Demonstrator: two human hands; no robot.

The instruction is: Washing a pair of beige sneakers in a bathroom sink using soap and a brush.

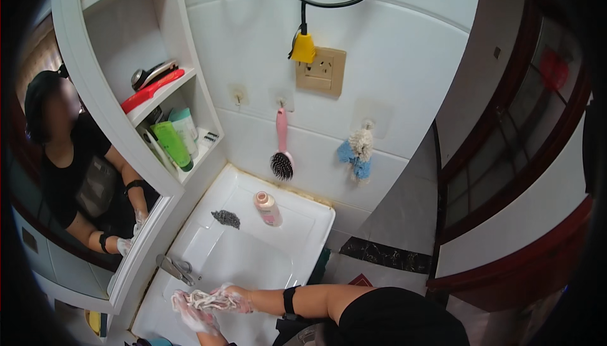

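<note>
Both of my hands are over the washbasin (289, 263), below the metal faucet (175, 270), and white foam coats them. A twisted white cloth or stringy bundle (206, 300) lies between them. My left hand (197, 320), at the lower left, holds one end against its palm. My right hand (239, 298) grips the other end, its forearm reaching in from the right with a black band at the wrist. On the basin's back ledge stands a pink bottle (269, 211) without a cap, beside a grey metal scouring pad (226, 219).
A mirror cabinet's shelves (189, 76) at the left hold a red comb (152, 91), an electric shaver and a green tube (171, 144). On the tiled wall hang a pink hairbrush (282, 144) and a blue-and-white scrubber (358, 151), below a socket (325, 71) with a yellow plug.
</note>
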